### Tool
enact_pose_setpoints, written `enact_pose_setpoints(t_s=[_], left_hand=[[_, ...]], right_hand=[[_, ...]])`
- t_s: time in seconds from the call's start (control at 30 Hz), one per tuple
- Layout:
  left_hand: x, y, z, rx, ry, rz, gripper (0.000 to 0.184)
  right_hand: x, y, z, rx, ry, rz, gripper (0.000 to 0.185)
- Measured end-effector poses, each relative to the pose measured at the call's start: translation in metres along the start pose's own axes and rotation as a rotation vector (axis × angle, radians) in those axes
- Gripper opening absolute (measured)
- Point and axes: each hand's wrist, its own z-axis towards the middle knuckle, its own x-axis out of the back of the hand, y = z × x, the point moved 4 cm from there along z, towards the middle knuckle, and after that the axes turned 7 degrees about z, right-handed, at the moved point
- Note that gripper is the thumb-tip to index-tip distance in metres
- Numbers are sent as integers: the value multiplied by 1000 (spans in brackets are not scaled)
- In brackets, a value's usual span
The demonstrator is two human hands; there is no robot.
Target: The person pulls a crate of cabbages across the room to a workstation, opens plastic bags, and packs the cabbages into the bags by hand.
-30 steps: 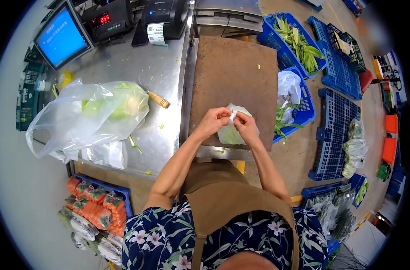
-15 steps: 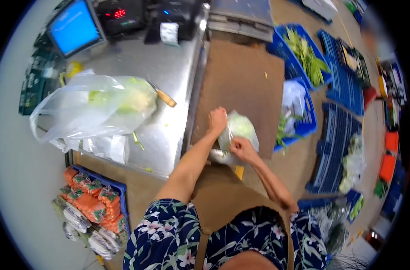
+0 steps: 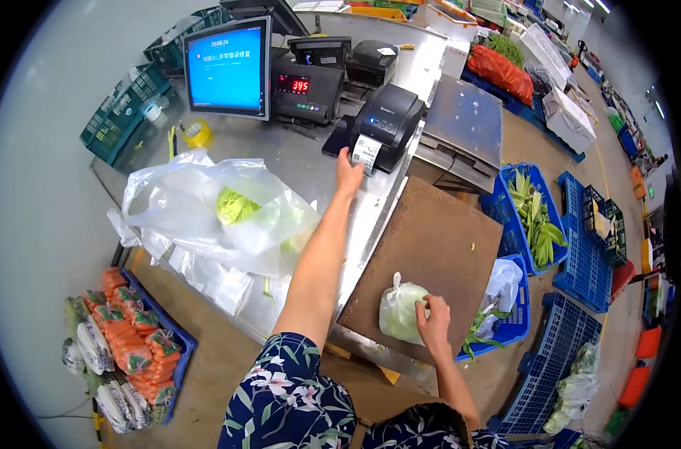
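Observation:
My left hand [image 3: 348,176] reaches across the steel counter to the black label printer [image 3: 391,123]. Its thumb and finger are apart at the edge of a printed white label [image 3: 366,152] that sticks out of the printer. A pale green round vegetable, which looks like a cabbage or lettuce, sits in a knotted clear plastic bag [image 3: 402,310] on the brown board [image 3: 430,243]. My right hand [image 3: 434,323] rests at the right side of this bag, fingers loosely curved and apart, fingertips at the plastic.
On the steel counter [image 3: 277,142] lies a large clear bag [image 3: 198,206] with green vegetables inside. Behind stand a monitor [image 3: 228,67], a red digit display [image 3: 294,84] and yellow tape [image 3: 197,134]. Blue crates [image 3: 514,299] flank the board; bagged carrots [image 3: 135,329] are lower left.
My left hand has left the bag's neck and moved forward-left to the printer's label. The bag now stands knotted, with my right hand at its side. The view has turned.

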Motion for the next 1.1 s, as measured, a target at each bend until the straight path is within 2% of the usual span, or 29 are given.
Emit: enact_pose_setpoints(t_s=[0.03,0.13,0.17,0.4,0.53,0.63,0.8,0.83,0.93,1.03,1.1], left_hand=[[-2,-1,5,34,4,-47,55],[-10,-3,10,127,-199,-292,55],[-9,0,9,173,-221,-370,49],[0,2,16,288,-251,-508,37],[-7,-9,26,340,-344,-719,33],[0,8,22,399,-351,-719,29],[-8,5,32,291,-338,-744,27],[-13,2,36,271,-340,-793,27],[-12,9,37,288,-346,-838,24],[-8,15,34,298,-360,-809,25],[-9,6,31,326,-351,-711,25]], right_hand=[[-3,-3,16,63,12,-10,23],[-14,-20,67,202,39,-24,22],[-18,-26,85,252,56,-8,22],[-53,-89,237,603,199,76,22],[-78,-121,308,692,209,69,21],[-104,-122,340,664,108,-66,15],[-126,-111,368,643,-2,-172,9],[-123,-114,368,700,68,-175,11],[-122,-118,369,736,61,-312,14],[-121,-119,373,699,55,-337,12],[-118,-113,382,593,98,-239,12]])
